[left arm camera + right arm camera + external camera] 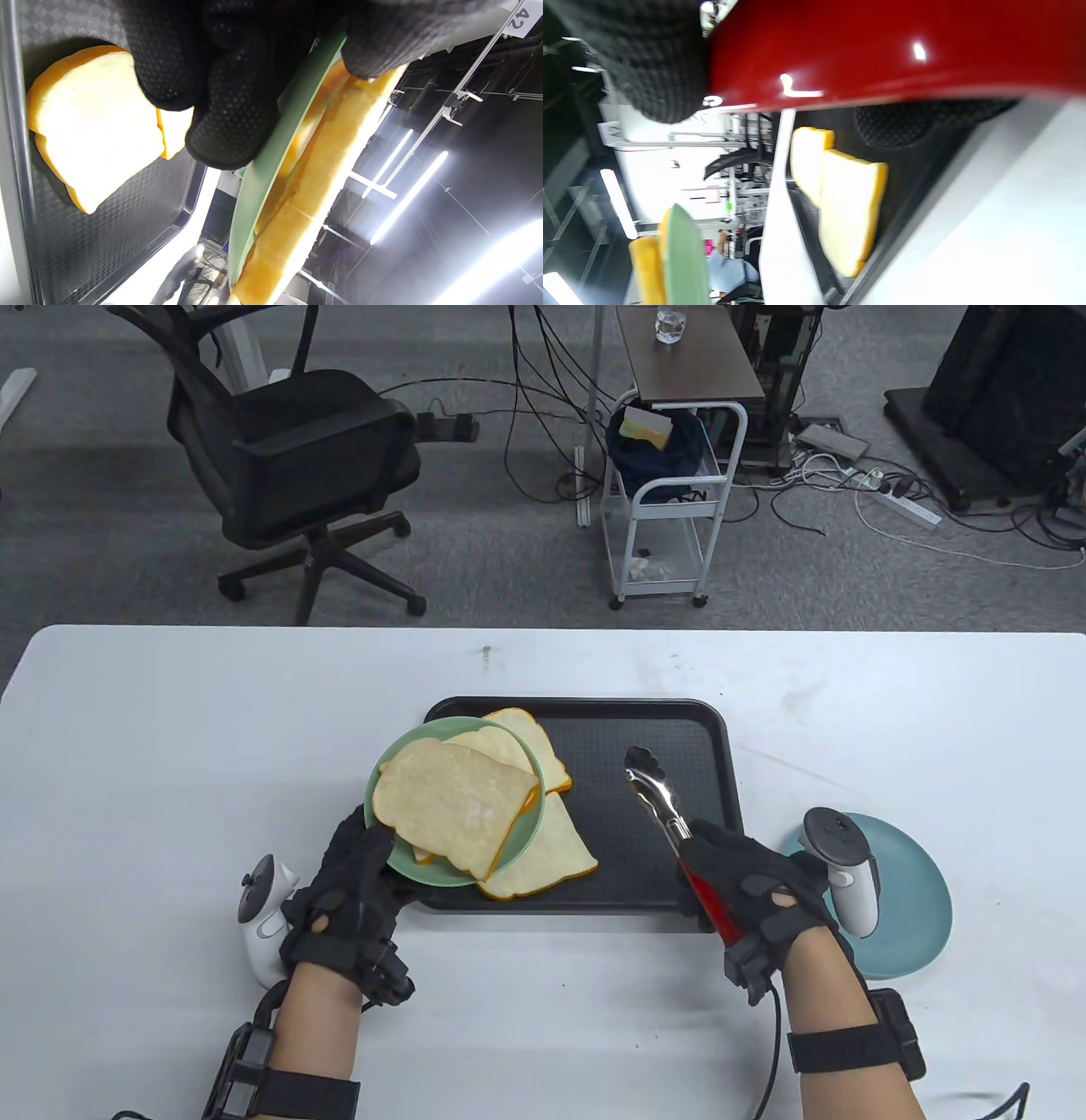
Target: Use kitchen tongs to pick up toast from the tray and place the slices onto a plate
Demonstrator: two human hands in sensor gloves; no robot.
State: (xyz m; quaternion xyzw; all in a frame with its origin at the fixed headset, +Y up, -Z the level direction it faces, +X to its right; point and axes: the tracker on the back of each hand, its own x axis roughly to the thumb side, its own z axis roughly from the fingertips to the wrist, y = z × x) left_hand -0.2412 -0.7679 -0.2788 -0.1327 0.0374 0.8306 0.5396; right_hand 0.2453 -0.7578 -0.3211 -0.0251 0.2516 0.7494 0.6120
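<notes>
Table view: your left hand (pixel 352 891) lifts the green plate (pixel 407 865) tilted over the lower left of the black tray (pixel 594 712); toast on the plate (pixel 454 806) faces the camera, and two more slices (pixel 551 848) lie on the tray beneath and beside it.
Left wrist view: only here do you see the left grip clamped on the plate's rim, gloved fingers (pixel 229 123) under it and the thumb on top against the toast; the plate shows edge-on.
Right wrist view: the tongs' red handle (pixel 903 46) fills the top of the frame; the tips are out of sight.
Right hand: your right hand (pixel 751 891) at lower right is curled round the tongs (pixel 657 789), metal tips together, over bare tray right of centre.
Right edge: a blue plate (pixel 908 899) sits on the table (pixel 170 729) under your right wrist's tracker.
</notes>
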